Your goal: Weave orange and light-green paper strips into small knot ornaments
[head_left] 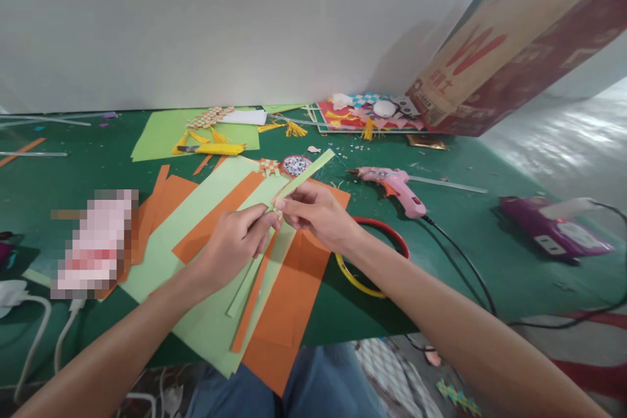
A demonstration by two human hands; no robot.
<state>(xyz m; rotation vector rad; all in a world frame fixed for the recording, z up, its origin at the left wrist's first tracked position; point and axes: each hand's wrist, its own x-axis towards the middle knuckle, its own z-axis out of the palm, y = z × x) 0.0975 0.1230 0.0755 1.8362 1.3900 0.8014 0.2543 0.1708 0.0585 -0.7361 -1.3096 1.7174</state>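
Above the sheets on the table, my left hand (pixel 245 232) and my right hand (pixel 313 209) meet with fingers pinched together on narrow paper strips. From the right fingers a light green paper strip (pixel 313 168) sticks up to the right. A lower green strip (pixel 240 297) and an orange paper strip (pixel 252 304) slant down from beneath the hands; whether both are gripped or partly lie on the paper cannot be told. My fingertips hide where the strips cross. Below lie light green sheets (pixel 200 333) and orange sheets (pixel 287 294).
A pink glue gun (pixel 396 186) with a black cord lies at right, beside red and yellow rings (pixel 362 287). Behind are a yellow cutter knife (pixel 220 149), a small woven piece (pixel 269 168) and a dish of bits (pixel 296 165). A paper bag (pixel 470 65) leans at back right; a purple power strip (pixel 553 228) sits far right.
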